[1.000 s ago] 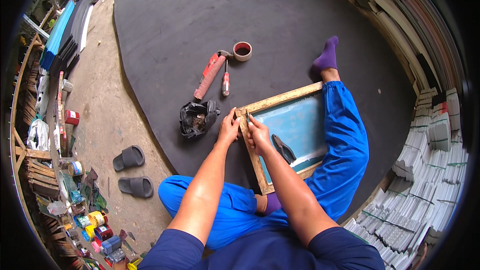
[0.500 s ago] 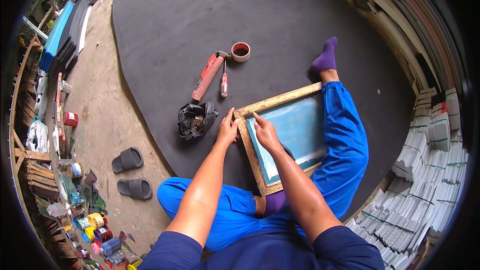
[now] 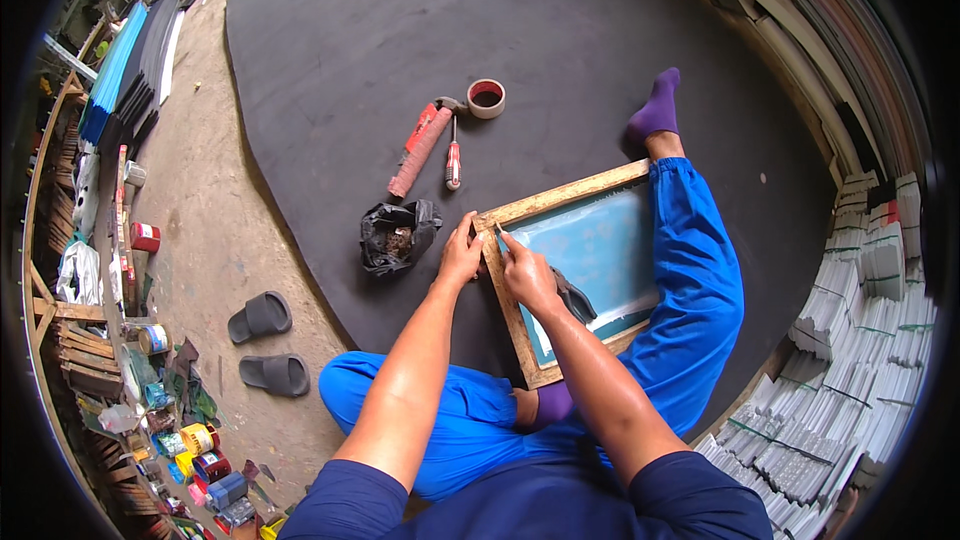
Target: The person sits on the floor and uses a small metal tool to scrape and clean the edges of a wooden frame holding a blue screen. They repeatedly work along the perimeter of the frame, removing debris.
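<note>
A wooden screen-printing frame (image 3: 562, 197) with blue mesh (image 3: 590, 240) rests tilted against my raised right leg. My left hand (image 3: 462, 252) grips its upper left corner from outside, fingers at the wood. Over the mesh, my right hand (image 3: 527, 272) is closed, its index finger pointing to that same corner. Dark handles, pliers by their look (image 3: 573, 296), stick out behind the right palm; the jaws are mostly hidden by the fingers. Left of my left hand sits a black plastic bag (image 3: 392, 262), open at the top with small brownish bits inside.
Beyond the bag lie a red-handled hammer (image 3: 420, 150), a screwdriver (image 3: 453, 165) and a tape roll (image 3: 486, 99) on the black mat (image 3: 330, 50). Black slippers (image 3: 262, 318) are on the floor at left, near paint cans (image 3: 198, 437). Paper stacks (image 3: 850, 310) line the right side.
My right hand has turned slightly at the frame's corner, and more of the dark handles shows behind it. My left hand keeps its hold. The whole view has shifted a little.
</note>
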A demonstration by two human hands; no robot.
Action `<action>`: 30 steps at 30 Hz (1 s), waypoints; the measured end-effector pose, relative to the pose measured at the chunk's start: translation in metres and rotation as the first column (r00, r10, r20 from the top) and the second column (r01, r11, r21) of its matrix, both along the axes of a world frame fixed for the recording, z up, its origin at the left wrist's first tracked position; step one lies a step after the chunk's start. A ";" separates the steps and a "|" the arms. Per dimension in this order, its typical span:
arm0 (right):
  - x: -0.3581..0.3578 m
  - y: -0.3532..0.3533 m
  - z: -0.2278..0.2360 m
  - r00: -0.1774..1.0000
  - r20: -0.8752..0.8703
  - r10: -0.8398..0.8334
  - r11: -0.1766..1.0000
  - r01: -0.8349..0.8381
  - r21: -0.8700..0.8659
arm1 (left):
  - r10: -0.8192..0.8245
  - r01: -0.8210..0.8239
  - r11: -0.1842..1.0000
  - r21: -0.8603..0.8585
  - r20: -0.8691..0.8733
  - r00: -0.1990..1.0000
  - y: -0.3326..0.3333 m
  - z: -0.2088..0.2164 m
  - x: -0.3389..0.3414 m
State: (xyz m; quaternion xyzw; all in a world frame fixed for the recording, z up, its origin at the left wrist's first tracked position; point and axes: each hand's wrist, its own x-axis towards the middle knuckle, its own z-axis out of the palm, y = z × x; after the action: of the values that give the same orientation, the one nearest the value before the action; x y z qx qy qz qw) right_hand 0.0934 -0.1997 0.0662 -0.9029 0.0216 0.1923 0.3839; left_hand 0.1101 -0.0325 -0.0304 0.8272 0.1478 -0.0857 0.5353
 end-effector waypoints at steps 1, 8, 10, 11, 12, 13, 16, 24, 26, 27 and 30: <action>-0.002 0.000 -0.001 1.000 -0.001 -0.004 1.000 0.004 -0.005 | 0.005 -0.005 1.000 -0.017 -0.006 1.000 -0.002 0.001 0.001; -0.004 0.004 0.004 1.000 -0.007 -0.009 1.000 0.009 -0.030 | -0.009 0.008 1.000 0.003 0.127 0.992 0.003 -0.020 0.002; -0.002 0.003 0.007 1.000 -0.003 -0.001 0.999 0.001 -0.051 | 0.002 0.001 1.000 -0.029 0.105 0.994 0.001 -0.019 0.001; -0.001 0.004 0.010 1.000 -0.005 0.004 0.998 -0.004 -0.068 | 0.003 0.001 0.999 -0.036 0.097 0.995 0.000 -0.018 0.001; 0.000 0.005 0.013 1.000 -0.007 0.010 0.996 -0.011 -0.084 | 0.004 0.000 0.999 -0.042 0.090 0.996 0.000 -0.016 0.001; 0.001 0.006 0.018 1.000 -0.011 0.017 0.994 -0.018 -0.106 | 0.004 0.000 0.999 -0.049 0.082 0.997 -0.001 -0.013 0.001; 0.006 0.012 0.034 0.999 -0.026 0.040 0.985 -0.044 -0.169 | 0.006 -0.006 1.000 -0.030 -0.022 1.000 -0.001 -0.004 0.002; 0.017 0.022 0.039 0.994 -0.062 0.090 0.970 -0.102 -0.219 | 0.010 -0.010 1.000 0.001 -0.021 1.000 -0.003 -0.002 0.001; 0.016 0.018 0.014 0.998 -0.038 0.045 0.992 -0.049 -0.115 | 0.009 -0.009 1.000 0.023 -0.007 1.000 -0.006 -0.004 0.002; 0.015 0.016 0.000 0.999 -0.026 0.021 0.998 -0.023 -0.062 | 0.011 -0.011 1.000 0.023 0.004 1.000 -0.006 -0.006 0.002; 0.010 0.016 0.014 0.994 -0.094 0.050 0.992 -0.060 -0.112 | 0.019 -0.020 0.999 0.034 0.023 1.000 -0.001 -0.011 0.000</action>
State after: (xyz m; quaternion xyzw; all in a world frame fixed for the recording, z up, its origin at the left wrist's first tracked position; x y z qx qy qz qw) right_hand 0.1030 -0.1840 0.0798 -0.9140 0.0250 0.2421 0.3246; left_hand 0.1105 -0.0337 -0.0414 0.8357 0.1512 -0.0687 0.5235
